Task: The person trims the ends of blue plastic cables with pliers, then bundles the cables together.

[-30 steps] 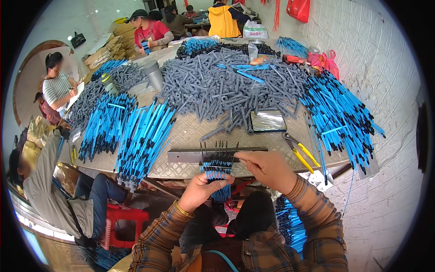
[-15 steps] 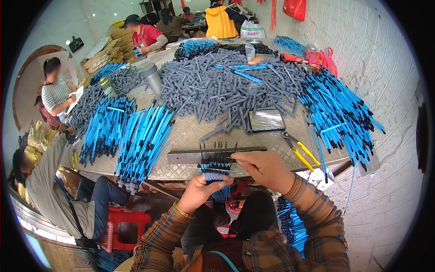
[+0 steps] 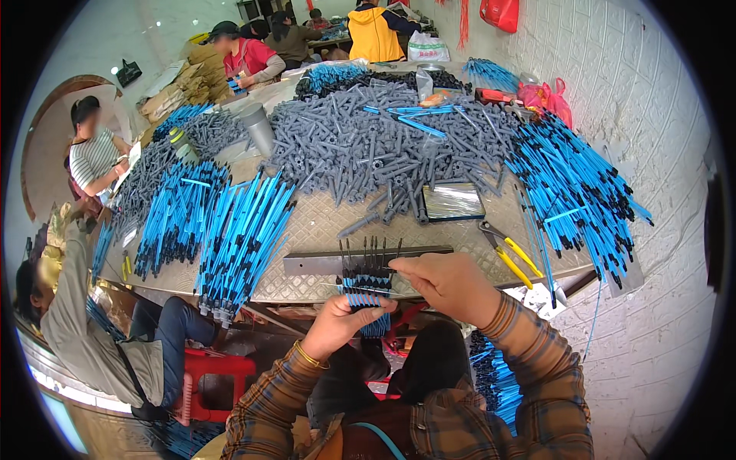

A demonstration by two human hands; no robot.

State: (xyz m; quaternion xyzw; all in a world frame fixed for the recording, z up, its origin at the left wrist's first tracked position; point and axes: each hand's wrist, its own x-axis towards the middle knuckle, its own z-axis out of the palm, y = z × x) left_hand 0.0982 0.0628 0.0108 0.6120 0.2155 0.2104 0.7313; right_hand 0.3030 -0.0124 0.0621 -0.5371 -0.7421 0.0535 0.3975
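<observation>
My left hand [image 3: 337, 322] is closed around a row of thin blue rods with black ends [image 3: 368, 299], side by side, their dark thin tips pointing away from me. A thin pale strip lies crosswise over the row. My right hand [image 3: 452, 285] reaches in from the right, fingers together, its fingertips at the black end of the rightmost rod. What lies between those fingertips is partly hidden. Just beyond the rods, a flat grey metal bar [image 3: 318, 265] lies along the table's near edge.
Grey plastic plugs [image 3: 345, 142] are heaped mid-table. Bundles of blue rods lie left [image 3: 238, 238] and right [image 3: 571, 199]. Yellow-handled pliers [image 3: 510, 253] and a film-wrapped box [image 3: 452, 203] lie nearby. A person [image 3: 115, 322] sits at left by a red stool [image 3: 203, 383].
My hands stay nearly in place, the right fingertips still at the rod ends. At left, the seated person's arm has shifted, and blue rods now show beside it at the table edge.
</observation>
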